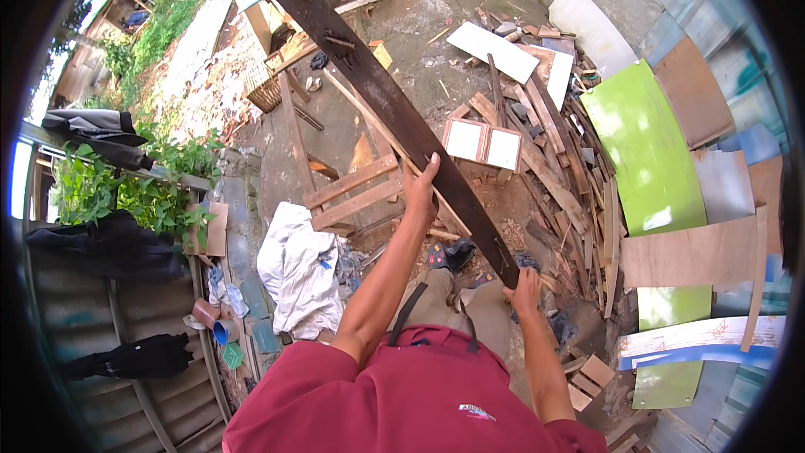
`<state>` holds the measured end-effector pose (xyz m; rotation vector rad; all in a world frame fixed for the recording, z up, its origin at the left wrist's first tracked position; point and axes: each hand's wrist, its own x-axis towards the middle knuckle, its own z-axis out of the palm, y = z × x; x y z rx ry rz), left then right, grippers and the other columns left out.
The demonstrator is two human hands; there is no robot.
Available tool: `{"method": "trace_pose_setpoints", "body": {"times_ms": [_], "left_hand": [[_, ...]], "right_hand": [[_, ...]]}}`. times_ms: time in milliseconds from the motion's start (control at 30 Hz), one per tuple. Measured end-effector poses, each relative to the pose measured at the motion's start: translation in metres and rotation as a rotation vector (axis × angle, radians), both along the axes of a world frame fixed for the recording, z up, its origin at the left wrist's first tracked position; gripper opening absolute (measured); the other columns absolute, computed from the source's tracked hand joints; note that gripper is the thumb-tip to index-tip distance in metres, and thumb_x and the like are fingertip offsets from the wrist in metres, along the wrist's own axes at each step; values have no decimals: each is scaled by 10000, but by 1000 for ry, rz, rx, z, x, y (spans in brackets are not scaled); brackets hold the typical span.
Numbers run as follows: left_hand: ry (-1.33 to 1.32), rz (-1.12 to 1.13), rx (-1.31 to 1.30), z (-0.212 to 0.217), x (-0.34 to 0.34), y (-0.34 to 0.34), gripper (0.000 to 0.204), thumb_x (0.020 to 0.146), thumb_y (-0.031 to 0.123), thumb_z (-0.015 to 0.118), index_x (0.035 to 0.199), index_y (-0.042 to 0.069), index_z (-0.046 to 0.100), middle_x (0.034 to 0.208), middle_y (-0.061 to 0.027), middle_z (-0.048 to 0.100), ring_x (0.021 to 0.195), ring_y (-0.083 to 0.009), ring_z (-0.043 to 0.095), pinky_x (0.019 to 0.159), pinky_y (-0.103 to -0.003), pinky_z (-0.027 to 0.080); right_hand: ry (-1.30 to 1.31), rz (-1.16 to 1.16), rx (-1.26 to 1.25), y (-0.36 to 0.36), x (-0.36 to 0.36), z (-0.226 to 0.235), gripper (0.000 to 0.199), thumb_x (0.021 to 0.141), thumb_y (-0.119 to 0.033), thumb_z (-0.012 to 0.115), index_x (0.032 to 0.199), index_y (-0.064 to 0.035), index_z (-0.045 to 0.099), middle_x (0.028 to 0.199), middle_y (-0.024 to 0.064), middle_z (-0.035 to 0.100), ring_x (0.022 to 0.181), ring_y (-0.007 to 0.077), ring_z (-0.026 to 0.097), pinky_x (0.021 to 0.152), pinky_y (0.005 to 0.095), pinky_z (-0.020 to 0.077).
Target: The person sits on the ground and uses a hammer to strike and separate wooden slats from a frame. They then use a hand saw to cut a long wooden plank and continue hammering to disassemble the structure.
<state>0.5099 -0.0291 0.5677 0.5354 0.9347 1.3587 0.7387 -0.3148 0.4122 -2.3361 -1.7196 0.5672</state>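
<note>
I had the long dark plank (377, 92) raised over the scrap-wood pile (545, 168). My left hand (422, 193) clasped its middle, and my right hand (526, 292) gripped its near end.

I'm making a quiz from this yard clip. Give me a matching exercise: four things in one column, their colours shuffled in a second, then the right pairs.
Things:
1. long plank held in both hands
2. curved panel on the scrap pile
3. sack on the ground
4. shirt of the person

Colours:
A. white
B. red
C. dark brown
D. bright green

Pairs: 1-C, 2-D, 3-A, 4-B
</note>
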Motion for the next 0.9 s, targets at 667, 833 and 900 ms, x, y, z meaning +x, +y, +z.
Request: {"method": "trace_pose_setpoints", "body": {"times_ms": [667,833,900], "left_hand": [[35,-100,-386,-223,5,50,313,901,195,762,1092,-8,619,943,-106,676,808,-251,684,705,-398,604],[75,-139,-423,-298,26,28,332,924,191,735,1155,8,581,1010,-120,661,900,-258,681,762,-424,606],[133,-144,-414,-318,39,23,327,927,169,727,1176,22,574,1020,-116,661,910,-255,680,775,-419,607]], "right_hand": [[351,-281,-373,-163,8,-195,1021,646,-348,915,1437,19,383,1395,274,474,1321,435,447,1100,503,390],[324,-176,-415,-185,19,-255,761,658,-269,883,1246,43,513,1253,277,543,1222,446,509,1029,491,428],[480,-267,-472,-195,22,-271,739,670,-271,872,1235,41,514,1249,282,547,1194,448,534,1005,487,446]]}}
